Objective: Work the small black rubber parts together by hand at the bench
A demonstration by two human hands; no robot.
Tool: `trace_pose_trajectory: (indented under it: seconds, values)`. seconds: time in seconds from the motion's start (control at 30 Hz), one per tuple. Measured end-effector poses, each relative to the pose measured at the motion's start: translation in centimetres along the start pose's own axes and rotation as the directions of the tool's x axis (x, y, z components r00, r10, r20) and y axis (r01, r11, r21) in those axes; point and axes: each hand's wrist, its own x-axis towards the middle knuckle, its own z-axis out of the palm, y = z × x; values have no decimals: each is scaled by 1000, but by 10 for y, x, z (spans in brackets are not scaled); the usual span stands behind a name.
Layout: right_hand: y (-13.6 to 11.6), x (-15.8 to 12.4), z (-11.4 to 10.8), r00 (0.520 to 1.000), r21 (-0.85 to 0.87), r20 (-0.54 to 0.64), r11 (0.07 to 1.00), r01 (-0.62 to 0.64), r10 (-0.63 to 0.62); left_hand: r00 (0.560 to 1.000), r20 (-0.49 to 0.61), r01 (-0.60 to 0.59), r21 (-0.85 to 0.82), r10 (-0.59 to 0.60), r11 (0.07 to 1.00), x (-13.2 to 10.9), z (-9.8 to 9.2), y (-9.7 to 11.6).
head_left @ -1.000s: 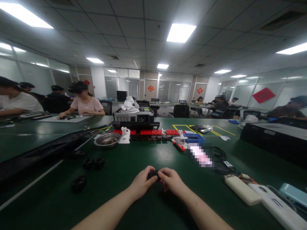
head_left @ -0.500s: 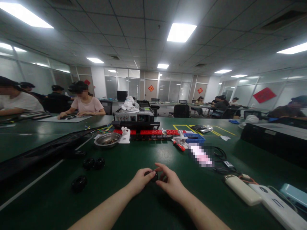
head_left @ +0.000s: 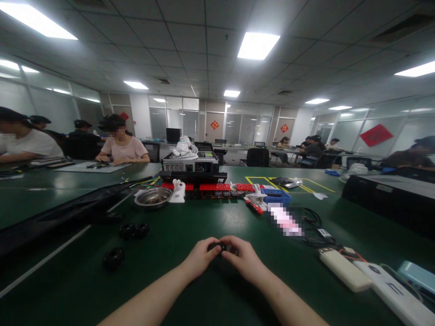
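Note:
My left hand (head_left: 200,258) grips a small, dark, rounded black part (head_left: 216,247) between thumb and fingers, above the green table. My right hand (head_left: 244,257) closes on the same part from the other side, with its thumb and fingertips against it. Fingers cover much of the part, so its exact kind does not show. To the left on the table lie black wheel-like pieces: one (head_left: 113,258) nearer me, and a pair (head_left: 133,230) side by side farther back.
Ahead are a metal bowl (head_left: 153,198) of small parts, a red-handled tool (head_left: 254,207) and a blue tray (head_left: 276,196). A long black panel (head_left: 64,213) stretches along the left. At right lie a cream power bank (head_left: 345,269) and black cables (head_left: 319,240). A co-worker (head_left: 123,148) sits across.
My right hand's raised fingers have come down and closed on the black part, bringing both hands together around it. The part appears turned. The co-worker's hands have shifted.

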Motion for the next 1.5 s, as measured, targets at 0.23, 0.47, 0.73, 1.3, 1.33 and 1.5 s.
trace_pose_trajectory:
  seconds: [0.23, 0.47, 0.73, 1.3, 1.33, 1.5]
  values:
    - [-4, -4, 3, 992, -45, -16, 991, 124, -125, 987, 15, 157, -192, -157, 969, 4, 2, -7]
    - [15, 6, 6, 963, 178, -42, 951, -254, 265, 992, -124, 14, -90, -25, 996, 2, 1, -3]
    - [16, 6, 8, 960, 167, 41, 946, -278, 275, 998, -55, 20, 108, -14, 994, -5, 1, 9]
    - [8, 3, 5, 966, 85, -17, 963, -257, 259, 995, -76, 52, -99, -60, 994, 1, 1, 4]
    - [10, 4, 6, 950, 105, 14, 944, -313, 313, 997, -73, 30, -67, -35, 997, 0, 0, 7]
    - [14, 7, 9, 926, 109, 57, 920, -377, 373, 999, -34, -7, 138, 11, 990, -4, 0, 12]
